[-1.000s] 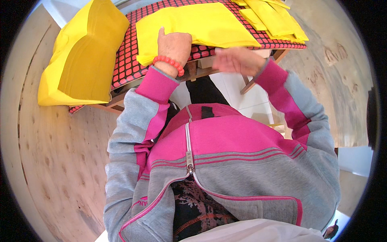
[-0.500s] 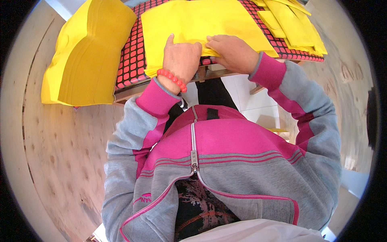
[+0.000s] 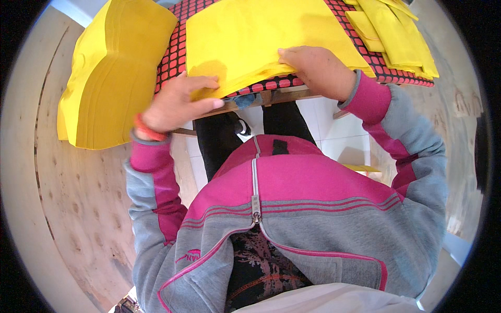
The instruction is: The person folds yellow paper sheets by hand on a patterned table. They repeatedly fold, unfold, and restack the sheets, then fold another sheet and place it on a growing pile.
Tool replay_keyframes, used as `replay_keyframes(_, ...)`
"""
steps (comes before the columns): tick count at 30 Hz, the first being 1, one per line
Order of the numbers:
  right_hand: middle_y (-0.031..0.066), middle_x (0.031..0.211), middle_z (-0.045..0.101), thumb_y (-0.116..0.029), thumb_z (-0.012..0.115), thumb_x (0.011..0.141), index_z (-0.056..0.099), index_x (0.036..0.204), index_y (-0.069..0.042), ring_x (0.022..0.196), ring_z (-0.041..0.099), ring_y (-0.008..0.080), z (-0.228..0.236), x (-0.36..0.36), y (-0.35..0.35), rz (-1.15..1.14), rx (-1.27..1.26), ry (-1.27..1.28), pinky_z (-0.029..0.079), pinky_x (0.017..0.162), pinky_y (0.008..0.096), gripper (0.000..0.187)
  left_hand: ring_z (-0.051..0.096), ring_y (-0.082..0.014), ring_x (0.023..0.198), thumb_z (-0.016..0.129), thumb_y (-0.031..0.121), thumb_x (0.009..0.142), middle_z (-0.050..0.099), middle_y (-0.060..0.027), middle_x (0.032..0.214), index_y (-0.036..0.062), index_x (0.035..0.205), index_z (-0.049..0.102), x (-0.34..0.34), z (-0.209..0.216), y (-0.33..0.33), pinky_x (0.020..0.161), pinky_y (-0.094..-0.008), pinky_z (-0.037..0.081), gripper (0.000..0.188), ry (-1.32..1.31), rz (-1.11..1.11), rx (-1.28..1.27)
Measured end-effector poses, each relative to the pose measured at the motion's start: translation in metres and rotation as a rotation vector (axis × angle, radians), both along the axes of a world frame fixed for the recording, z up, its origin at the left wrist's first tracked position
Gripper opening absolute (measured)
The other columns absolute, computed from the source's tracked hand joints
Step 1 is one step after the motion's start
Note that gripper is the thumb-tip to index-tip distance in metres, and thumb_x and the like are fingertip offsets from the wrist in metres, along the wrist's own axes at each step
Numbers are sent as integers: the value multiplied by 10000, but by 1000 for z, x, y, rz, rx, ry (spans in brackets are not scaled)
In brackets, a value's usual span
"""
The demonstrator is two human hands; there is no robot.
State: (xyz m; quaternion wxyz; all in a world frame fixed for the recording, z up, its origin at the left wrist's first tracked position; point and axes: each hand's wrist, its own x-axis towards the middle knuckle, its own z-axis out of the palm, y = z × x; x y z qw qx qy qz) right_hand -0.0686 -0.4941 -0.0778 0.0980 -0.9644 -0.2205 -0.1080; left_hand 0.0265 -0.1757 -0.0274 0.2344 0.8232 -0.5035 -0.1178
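A flat stack of yellow cloth sheets (image 3: 261,34) lies on a red-and-black checked board, its near edge toward me. My left hand (image 3: 175,101), with a red bead bracelet, is beside the stack's near left corner. Its thumb and fingers are apart, slightly blurred, and the fingertips reach the corner. My right hand (image 3: 321,70) rests on the near edge, right of the middle, fingers bent over the sheets. Its thumb is hidden, and the hand looks closed on that edge.
A thick, bent yellow cloth pile (image 3: 112,78) stands at the left, overhanging the wooden table (image 3: 88,208). Several folded yellow strips (image 3: 399,39) lie at the far right of the checked board (image 3: 169,65). My legs and a pale tiled floor (image 3: 339,128) are below.
My left hand has moved left and toward me from the middle of the near edge to the corner, and its fingers have spread. My right hand stays on the edge, shifted slightly right.
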Motion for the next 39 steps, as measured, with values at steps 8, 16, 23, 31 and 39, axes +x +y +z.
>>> replay_keyframes(8, 217, 861, 656, -93, 622, 785, 679, 900, -22, 876, 644, 421, 29, 22, 0, 94, 36, 48, 513, 783, 499, 147, 566, -263, 1276, 395, 457, 1053, 587, -207, 1352, -30, 1327, 546, 95, 24, -72, 1049, -360, 461, 578, 860, -304, -183)
replay_keyframes(16, 207, 801, 622, -94, 607, 891, 644, 1004, 16, 777, 628, 347, 62, 65, -12, 102, -73, 443, 509, 751, 381, 161, 631, -176, 1183, 322, 514, 1062, 624, -151, 1316, -57, 1320, 555, 133, -39, -80, 911, -237, 528, 668, 1134, -44, -102)
replay_keyframes(23, 55, 1044, 726, -372, 675, 898, 680, 1220, -111, 955, 657, 198, 118, 111, -17, -91, -95, 948, 496, 856, 358, 414, 637, -202, 1143, 327, 634, 1013, 633, -155, 1290, -82, 1347, 521, 106, -43, -19, 973, -283, 499, 813, 1289, 325, -578)
replay_keyframes(31, 67, 1095, 719, -438, 659, 899, 678, 1227, -130, 985, 658, 206, 108, 137, -13, -133, -222, 968, 491, 872, 367, 451, 634, -187, 1132, 529, 368, 1015, 646, -129, 1271, -40, 1343, 546, 80, -52, 9, 997, -315, 474, 523, 940, 311, -541)
replay_keyframes(39, 115, 1088, 716, -518, 662, 885, 685, 1171, -41, 976, 656, 198, 106, 122, -57, -237, -115, 829, 493, 855, 351, 557, 642, -130, 1051, 617, 91, 973, 674, -79, 1211, -38, 1289, 594, 70, -59, -6, 929, -275, 499, 342, 838, 508, -577)
